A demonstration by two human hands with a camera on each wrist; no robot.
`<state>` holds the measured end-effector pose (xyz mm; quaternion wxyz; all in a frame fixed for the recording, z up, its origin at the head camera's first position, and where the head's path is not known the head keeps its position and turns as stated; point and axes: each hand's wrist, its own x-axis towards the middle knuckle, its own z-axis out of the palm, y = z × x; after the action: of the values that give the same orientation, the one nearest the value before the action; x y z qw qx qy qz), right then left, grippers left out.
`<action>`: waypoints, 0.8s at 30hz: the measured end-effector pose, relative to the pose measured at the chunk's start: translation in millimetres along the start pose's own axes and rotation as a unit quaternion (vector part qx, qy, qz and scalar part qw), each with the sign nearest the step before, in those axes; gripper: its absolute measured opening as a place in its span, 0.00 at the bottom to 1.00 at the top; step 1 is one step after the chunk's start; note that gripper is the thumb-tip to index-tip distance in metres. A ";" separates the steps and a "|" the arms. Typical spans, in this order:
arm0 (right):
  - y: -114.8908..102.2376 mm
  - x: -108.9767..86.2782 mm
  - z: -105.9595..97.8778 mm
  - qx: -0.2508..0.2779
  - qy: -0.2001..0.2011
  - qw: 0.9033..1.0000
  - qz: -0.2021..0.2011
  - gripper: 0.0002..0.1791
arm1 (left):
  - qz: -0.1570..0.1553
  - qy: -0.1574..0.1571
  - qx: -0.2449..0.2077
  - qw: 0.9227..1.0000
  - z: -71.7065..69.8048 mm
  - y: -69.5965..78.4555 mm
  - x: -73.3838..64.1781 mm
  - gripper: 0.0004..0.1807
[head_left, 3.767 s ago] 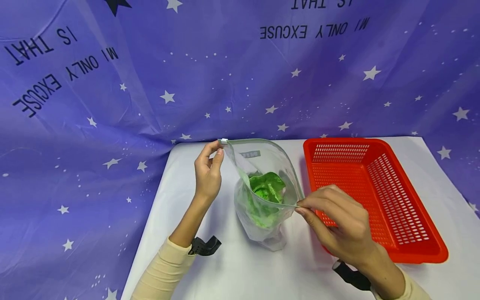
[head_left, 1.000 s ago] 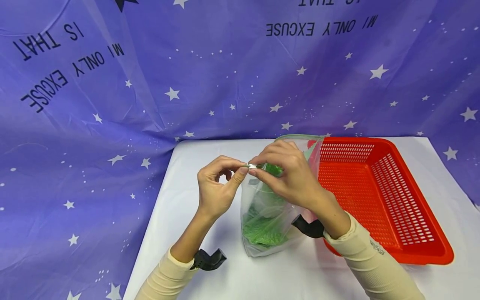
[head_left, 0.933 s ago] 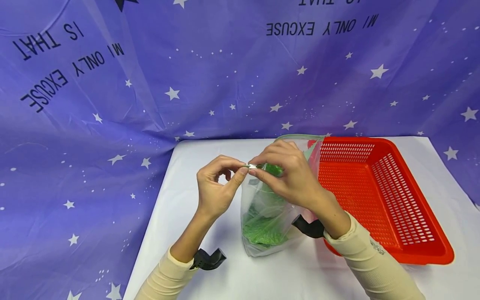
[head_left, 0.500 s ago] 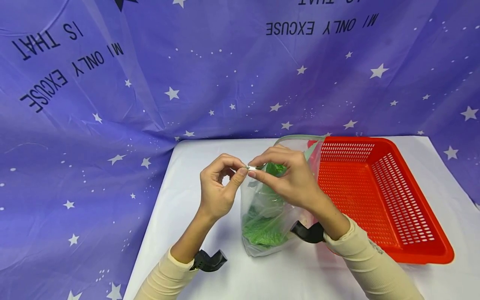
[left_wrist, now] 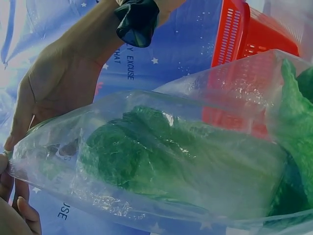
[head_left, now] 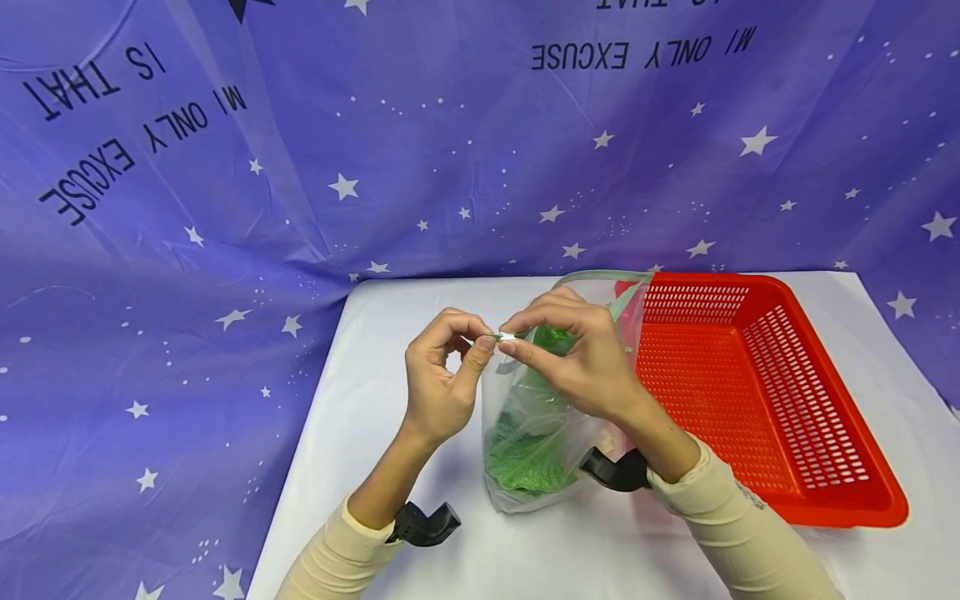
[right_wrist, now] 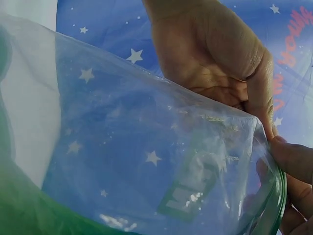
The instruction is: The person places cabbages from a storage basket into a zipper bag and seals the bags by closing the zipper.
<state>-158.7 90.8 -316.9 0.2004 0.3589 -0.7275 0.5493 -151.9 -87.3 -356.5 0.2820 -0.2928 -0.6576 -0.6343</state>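
A clear zip bag (head_left: 498, 392) with a green-edged mouth stands on the white table, leafy greens (head_left: 525, 467) inside. Between thumb and forefinger, my left hand (head_left: 441, 379) pinches the end of the zip strip. Right beside it, my right hand (head_left: 581, 354) pinches the small white zip slider (head_left: 507, 336), the fingertips of both hands nearly touching. Beyond the right hand the mouth of the bag still gapes at the back. In the left wrist view the clear plastic (left_wrist: 146, 161) of the bag stretches from the fingers, the leaves showing through it.
A red perforated plastic basket (head_left: 885, 504) stands on the right of the white table (head_left: 390, 333), close against the bag. Behind the table hangs a purple cloth (head_left: 450, 167) printed with stars and lettering. Each wrist wears a black camera mount (head_left: 427, 525).
Earlier the hands held the bag's mouth spread wide; my right hand has since left the near rim and come left to the slider. Over the last second, both hands have barely shifted.
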 end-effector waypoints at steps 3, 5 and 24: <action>-0.4 -0.5 -1.9 0.000 0.000 1.000 0.002 0.08 | 0.003 0.001 0.008 1.000 0.3 0.3 0.9 0.09; -0.9 -0.8 -3.5 -0.001 -0.001 1.000 0.004 0.08 | 0.004 0.000 0.010 1.000 0.0 0.4 1.6 0.08; 1.7 -6.3 -17.3 -0.016 0.007 1.000 0.020 0.10 | 0.005 0.017 0.006 1.000 -11.1 0.4 5.9 0.09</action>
<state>-157.5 109.2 -316.9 0.2006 0.3371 -0.7419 0.5438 -155.6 -98.2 -351.5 0.2978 -0.2838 -0.6551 -0.6337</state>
